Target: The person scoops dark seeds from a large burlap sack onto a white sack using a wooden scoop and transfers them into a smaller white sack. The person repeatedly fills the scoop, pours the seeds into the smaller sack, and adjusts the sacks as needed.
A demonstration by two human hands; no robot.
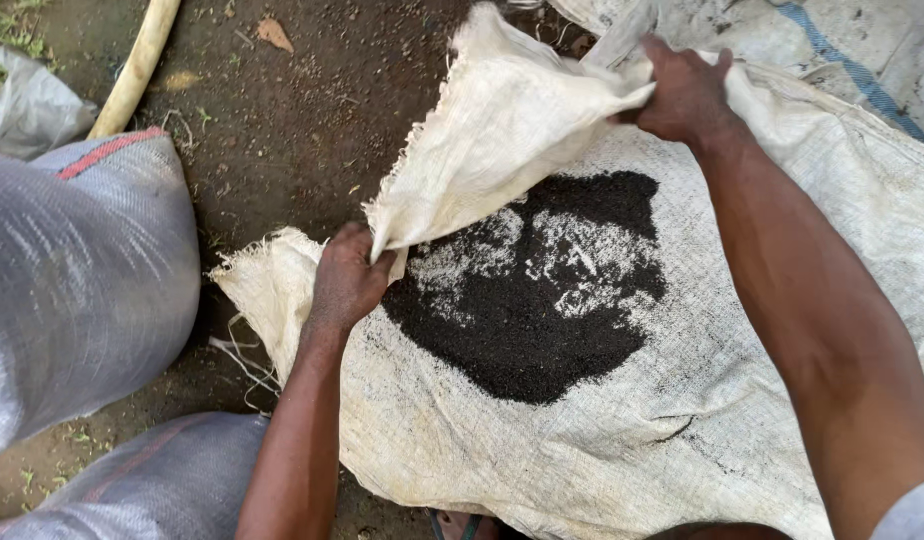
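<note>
Left hand [347,280]: closed on the frayed edge of a white woven sack [502,130], lifted. Right hand [685,92]: clenched on the same sack's far edge. Beneath: pile of black granules [527,320] at the centre of a spread woven sheet [602,460]. Left of the sheet's edge: grey filled bag [77,280] on bare soil [282,130].

A white woven sack [602,440] is spread flat on the ground; two filled grey sacks [72,290] with red stripes are seen left.
</note>
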